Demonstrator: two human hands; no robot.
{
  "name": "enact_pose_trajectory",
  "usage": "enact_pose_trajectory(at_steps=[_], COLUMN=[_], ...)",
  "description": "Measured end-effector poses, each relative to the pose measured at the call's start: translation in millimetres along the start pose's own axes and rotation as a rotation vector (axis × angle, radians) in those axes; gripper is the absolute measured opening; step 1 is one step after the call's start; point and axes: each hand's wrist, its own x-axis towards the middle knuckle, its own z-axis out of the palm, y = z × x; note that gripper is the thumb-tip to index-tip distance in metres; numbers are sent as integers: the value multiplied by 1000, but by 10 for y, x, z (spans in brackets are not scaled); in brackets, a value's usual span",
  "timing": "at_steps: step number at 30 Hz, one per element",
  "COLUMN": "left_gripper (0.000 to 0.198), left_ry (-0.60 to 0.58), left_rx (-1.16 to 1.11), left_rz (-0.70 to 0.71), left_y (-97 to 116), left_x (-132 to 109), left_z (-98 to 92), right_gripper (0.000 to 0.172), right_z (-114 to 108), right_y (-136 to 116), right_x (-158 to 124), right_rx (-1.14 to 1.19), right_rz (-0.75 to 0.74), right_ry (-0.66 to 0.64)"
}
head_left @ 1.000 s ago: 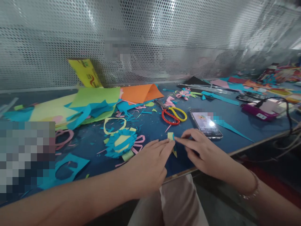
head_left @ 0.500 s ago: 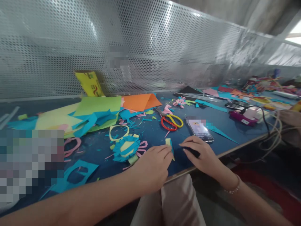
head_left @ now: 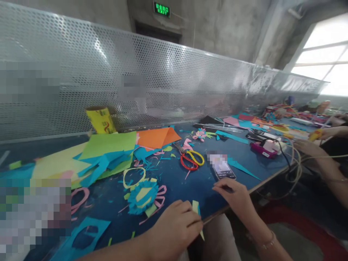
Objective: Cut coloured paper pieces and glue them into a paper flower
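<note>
My left hand [head_left: 179, 224] is closed on a narrow paper strip [head_left: 195, 207], pale yellow with some blue, at the table's front edge. My right hand [head_left: 236, 197] is raised just in front of the phone [head_left: 221, 167], its fingertips pinched together. Whatever is between those fingertips is too small or hidden to make out. Left of my left hand lies a fringed blue paper flower [head_left: 143, 196] with a pale yellow middle and pink loops. Scissors [head_left: 191, 160] with one red and one yellow handle rest on the table behind it.
Green paper [head_left: 108, 145], orange paper [head_left: 154, 137] and a yellow packet [head_left: 101, 120] lie toward the perforated metal screen [head_left: 163, 83]. A blue sheet with a cut-out hole [head_left: 100, 226] sits at front left. A purple power strip [head_left: 263, 149] and cables are right, near another person's hand [head_left: 307, 146].
The view has tilted up, showing an exit sign and window. My left hand with the strip has come down to the table edge, and my right hand is now farther from it.
</note>
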Motion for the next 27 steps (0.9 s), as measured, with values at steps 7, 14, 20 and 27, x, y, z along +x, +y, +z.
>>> enact_pose_trajectory(at_steps=[7, 14, 20, 27], left_gripper=[34, 30, 24, 38], left_ry=[412, 849, 1165, 1311], left_rx=[-393, -1053, -1061, -1128], left_rz=[-456, -994, -1040, -1034], left_y=[-110, -363, -706, -814], left_x=[64, 166, 80, -10], left_z=[-58, -258, -433, -574], right_gripper=[26, 34, 29, 15], right_z=[-288, 581, 896, 770], right_y=[-36, -460, -464, -342], right_x=[549, 1161, 1484, 1515], right_rx=[-155, -707, -670, -251], right_rz=[-25, -74, 92, 22], right_ry=[-84, -448, -631, -309])
